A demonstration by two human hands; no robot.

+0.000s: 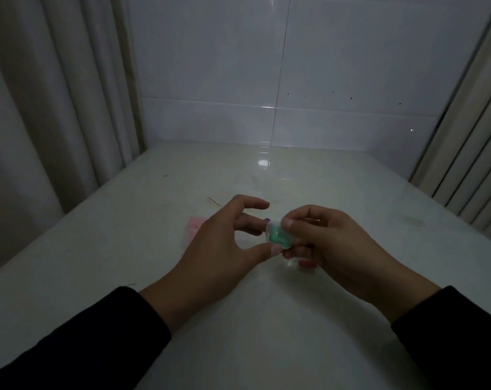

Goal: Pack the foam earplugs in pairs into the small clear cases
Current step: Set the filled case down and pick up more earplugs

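Right hand (317,235) pinching clear case (275,235) (green earplugs inside), mid-table (267,319)

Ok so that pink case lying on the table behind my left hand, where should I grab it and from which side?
Judging from this dim view, take the pink case by its far-left edges, coming from above and the left. It lies flat on the table, and your left hand covers its right side, so only the left part is free. Its exact shape is hard to tell.
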